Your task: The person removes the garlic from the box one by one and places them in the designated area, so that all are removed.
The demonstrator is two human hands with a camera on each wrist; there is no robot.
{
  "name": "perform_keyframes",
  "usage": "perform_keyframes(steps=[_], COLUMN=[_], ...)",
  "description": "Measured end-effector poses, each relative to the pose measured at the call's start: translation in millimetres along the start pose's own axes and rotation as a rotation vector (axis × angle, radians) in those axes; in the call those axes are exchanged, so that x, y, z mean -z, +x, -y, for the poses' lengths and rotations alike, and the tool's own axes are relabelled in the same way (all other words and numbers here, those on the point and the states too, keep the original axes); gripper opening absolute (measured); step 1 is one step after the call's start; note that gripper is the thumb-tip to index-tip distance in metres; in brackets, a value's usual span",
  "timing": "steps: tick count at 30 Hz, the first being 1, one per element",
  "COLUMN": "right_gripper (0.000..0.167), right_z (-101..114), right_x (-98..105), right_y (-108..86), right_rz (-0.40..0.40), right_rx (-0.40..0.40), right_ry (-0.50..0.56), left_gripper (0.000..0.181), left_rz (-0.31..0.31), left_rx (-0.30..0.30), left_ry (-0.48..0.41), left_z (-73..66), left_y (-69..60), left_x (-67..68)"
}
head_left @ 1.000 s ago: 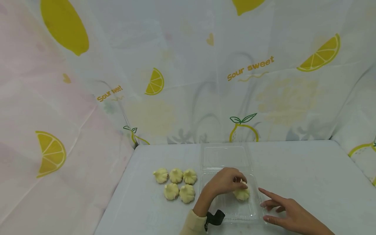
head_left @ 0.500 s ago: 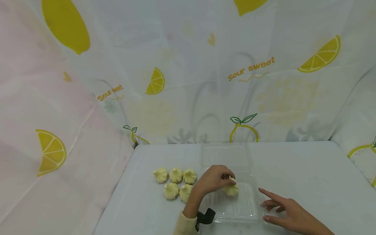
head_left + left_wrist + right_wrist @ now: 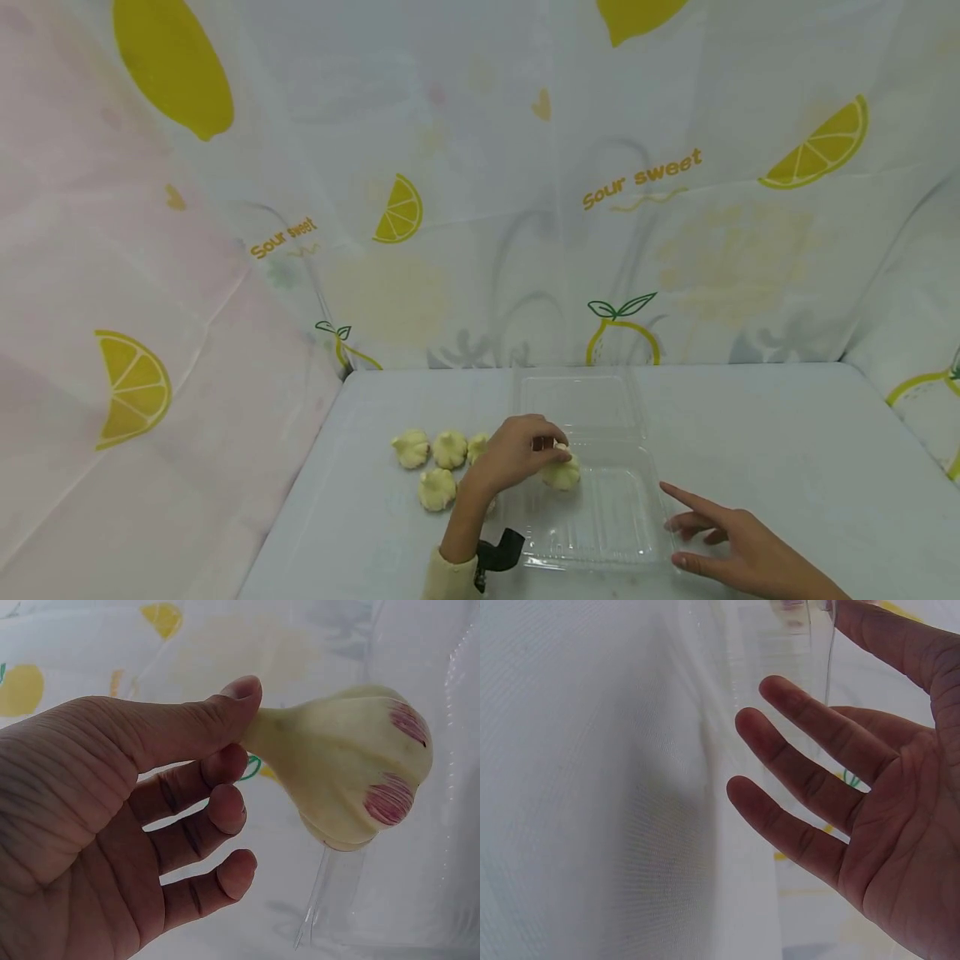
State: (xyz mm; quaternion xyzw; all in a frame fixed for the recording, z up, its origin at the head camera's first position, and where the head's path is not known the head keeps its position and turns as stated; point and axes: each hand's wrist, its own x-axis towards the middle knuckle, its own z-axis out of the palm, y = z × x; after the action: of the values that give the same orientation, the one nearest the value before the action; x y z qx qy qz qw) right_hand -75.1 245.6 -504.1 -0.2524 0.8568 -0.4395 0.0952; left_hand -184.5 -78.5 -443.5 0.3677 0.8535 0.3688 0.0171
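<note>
My left hand [image 3: 517, 450] pinches a pale garlic bulb [image 3: 352, 765] by its stem between thumb and forefinger, the other fingers loosely bent. Purple streaks mark the bulb's rounded end in the left wrist view. In the head view the bulb is over the left part of a clear plastic clamshell box [image 3: 615, 533], whose lid [image 3: 581, 400] lies folded back. At the box's right edge my right hand [image 3: 738, 542] lies with its fingers spread, thumb and forefinger beside the rim. The right wrist view shows those fingers [image 3: 780, 814] straight, gripping nothing.
Left of the box, several more garlic bulbs [image 3: 437, 489] sit in two rows on the white table [image 3: 360, 542]; my left arm partly covers some of them. A lemon-printed cloth [image 3: 480, 208] hangs behind the table and along its sides.
My left hand has moved left, carrying the garlic bulb from the right part of the box to its left part. The right hand has stayed in place.
</note>
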Motion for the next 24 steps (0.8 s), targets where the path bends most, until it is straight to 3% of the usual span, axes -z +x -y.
perform_keyframes(steps=[10, 20, 24], right_gripper=[0.073, 0.073, 0.073], right_z=[-2.6, -4.9, -4.7], right_x=[-1.3, -2.3, -1.9], right_y=[-2.4, -2.8, -2.7], right_rz=[-0.027, -0.016, -0.023], right_rx=[0.057, 0.035, 0.046], right_ry=[0.004, 0.026, 0.012], left_gripper=[0.011, 0.008, 0.008], left_rz=[-0.092, -0.166, -0.203], left_rx=[0.035, 0.082, 0.072], left_ry=[0.010, 0.011, 0.013], left_z=[5.4, 13.0, 15.4], left_y=[-19.7, -41.2, -46.8], left_x=[24.1, 42.6, 49.7])
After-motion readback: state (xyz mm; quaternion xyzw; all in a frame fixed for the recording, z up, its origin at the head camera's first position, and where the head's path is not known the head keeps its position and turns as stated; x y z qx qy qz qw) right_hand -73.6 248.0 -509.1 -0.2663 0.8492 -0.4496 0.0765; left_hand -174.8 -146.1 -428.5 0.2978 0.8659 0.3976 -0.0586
